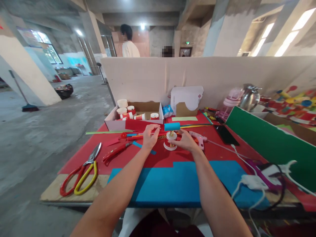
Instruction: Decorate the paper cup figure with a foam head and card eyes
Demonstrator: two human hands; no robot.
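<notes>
A small paper cup [171, 141] with red and white bands stands on the red sheet [158, 154] at the table's middle. A blue foam roll [172, 126] sits on top of it. My right hand [185, 141] is curled against the cup's right side, fingers closed on it. My left hand [149, 135] is just left of the cup, fingers bent and pinching a thin strip by the coloured pieces there; what it holds is too small to name.
Large scissors with red and yellow handles [81, 171] lie at the left edge. Red scissors [116, 152], a glue gun [200, 138], a phone [225, 134], a box of cups [133, 115], a blue sheet [177, 182], a green board [269, 144] and a power strip [254, 181] surround the hands. Two people stand behind the partition.
</notes>
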